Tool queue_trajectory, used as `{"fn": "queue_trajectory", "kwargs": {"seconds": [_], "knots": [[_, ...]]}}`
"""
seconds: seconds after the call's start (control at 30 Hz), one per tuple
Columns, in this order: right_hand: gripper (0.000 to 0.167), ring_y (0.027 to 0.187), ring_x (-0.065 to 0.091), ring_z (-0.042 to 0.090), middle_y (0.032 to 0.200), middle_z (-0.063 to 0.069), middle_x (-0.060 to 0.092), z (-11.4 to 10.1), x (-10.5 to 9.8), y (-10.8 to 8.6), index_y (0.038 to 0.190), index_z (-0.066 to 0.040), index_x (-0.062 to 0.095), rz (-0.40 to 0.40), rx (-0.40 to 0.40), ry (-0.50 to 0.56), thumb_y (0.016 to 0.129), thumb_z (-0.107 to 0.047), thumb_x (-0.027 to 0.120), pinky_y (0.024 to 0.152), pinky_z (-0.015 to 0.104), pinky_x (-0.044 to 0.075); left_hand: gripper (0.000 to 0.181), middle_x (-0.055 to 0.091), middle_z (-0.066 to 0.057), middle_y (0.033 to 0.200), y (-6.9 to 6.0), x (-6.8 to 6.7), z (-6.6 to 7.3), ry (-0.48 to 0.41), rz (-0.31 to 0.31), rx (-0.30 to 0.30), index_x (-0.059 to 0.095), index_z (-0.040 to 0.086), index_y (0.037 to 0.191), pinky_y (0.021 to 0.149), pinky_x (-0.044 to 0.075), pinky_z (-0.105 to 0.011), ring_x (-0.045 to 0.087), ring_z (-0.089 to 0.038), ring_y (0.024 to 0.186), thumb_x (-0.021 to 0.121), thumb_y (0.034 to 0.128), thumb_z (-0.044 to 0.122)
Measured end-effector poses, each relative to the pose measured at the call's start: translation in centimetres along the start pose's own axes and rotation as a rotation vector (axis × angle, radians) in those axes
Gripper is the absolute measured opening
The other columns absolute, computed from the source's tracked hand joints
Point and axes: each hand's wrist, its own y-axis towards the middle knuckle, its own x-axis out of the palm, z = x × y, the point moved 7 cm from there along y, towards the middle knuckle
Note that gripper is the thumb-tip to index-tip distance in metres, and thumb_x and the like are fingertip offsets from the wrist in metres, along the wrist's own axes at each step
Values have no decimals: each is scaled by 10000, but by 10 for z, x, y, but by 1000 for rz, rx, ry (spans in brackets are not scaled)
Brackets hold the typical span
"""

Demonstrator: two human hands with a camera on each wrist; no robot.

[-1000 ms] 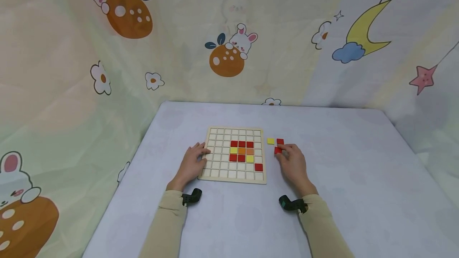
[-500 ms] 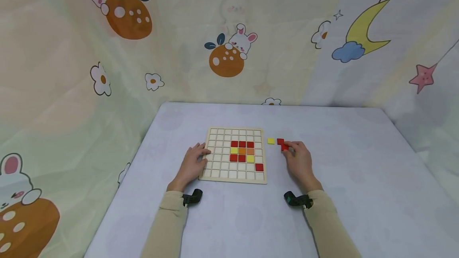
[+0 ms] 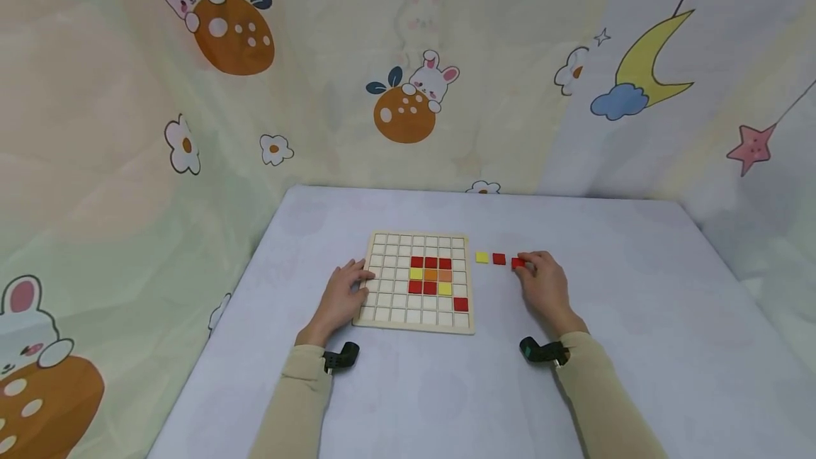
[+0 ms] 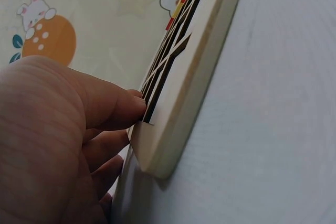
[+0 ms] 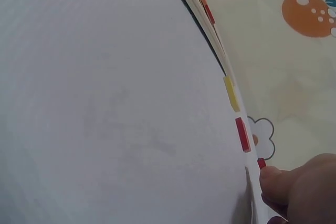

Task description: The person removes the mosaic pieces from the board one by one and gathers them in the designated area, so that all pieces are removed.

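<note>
A wooden grid board (image 3: 387, 280) lies on the table, with red, yellow and orange square tiles in some of its cells. At the board's left edge rests my left hand (image 3: 336, 302), its fingertips touching the rim. The left wrist view has one digit on the board's top (image 4: 163, 111) and other fingers beside the edge. My right hand (image 3: 547, 292) pinches a red tile (image 3: 517, 263) at table level, right of the board. The fingertips partly cover this tile (image 5: 261, 163) in the right wrist view. Between board and hand lie a yellow tile (image 3: 482, 258) and another red tile (image 3: 499, 259).
The white table (image 3: 421, 388) extends to the right of my right hand and in front of the board. A printed cloth backdrop (image 3: 319, 76) rises behind the table's back edge. Each wrist bears a black camera, one left (image 3: 342, 357) and one right (image 3: 542, 351).
My right hand has slid the red tile to the right, away from the other red one; the three loose tiles now stand roughly in a row. My left hand stays at the board.
</note>
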Motion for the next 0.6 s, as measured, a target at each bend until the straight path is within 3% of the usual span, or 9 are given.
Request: {"fn": "queue_trajectory", "kwargs": {"seconds": [0.2, 0.6], "knots": [[344, 1123, 528, 420, 1211, 215, 582, 6, -1, 5, 1251, -7, 636, -3, 6, -26, 921, -105, 644, 963, 596, 444, 270, 432, -106, 1506, 1, 0, -2, 8, -3, -8, 679, 93, 1166, 1239, 58, -432, 260, -276, 1461, 582, 915, 68], [352, 1071, 553, 386, 1183, 211, 578, 5, 1, 10, 1253, -8, 635, -14, -5, -35, 912, -91, 659, 925, 551, 503, 274, 435, -115, 1502, 0, 0, 0, -1, 3, 3, 681, 94, 1160, 1238, 60, -442, 264, -282, 1459, 585, 907, 52]]}}
